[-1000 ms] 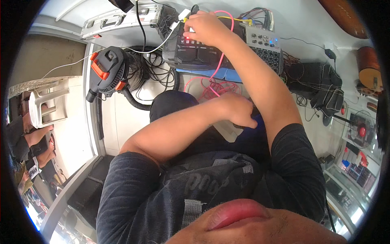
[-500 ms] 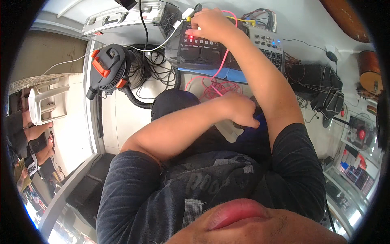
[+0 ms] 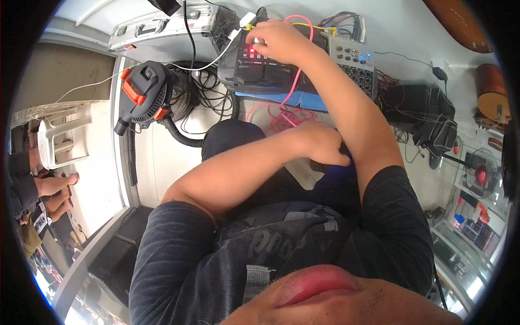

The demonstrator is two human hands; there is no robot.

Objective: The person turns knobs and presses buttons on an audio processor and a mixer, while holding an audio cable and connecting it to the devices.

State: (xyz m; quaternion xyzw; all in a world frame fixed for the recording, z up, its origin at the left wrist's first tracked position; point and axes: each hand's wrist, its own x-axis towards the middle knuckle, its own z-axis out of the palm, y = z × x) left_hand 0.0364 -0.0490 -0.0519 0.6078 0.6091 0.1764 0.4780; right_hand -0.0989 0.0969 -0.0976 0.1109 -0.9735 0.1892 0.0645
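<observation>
While pink cable [image 3: 288, 119] crowds the pedalboard [image 3: 262, 75] edge, tiled floor [image 3: 162, 170] opens leftward.

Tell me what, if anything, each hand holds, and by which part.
The right hand is at the black pedal unit; whether it holds any part cannot be told. The left hand hides its own grip; any hold there cannot be told.
</observation>
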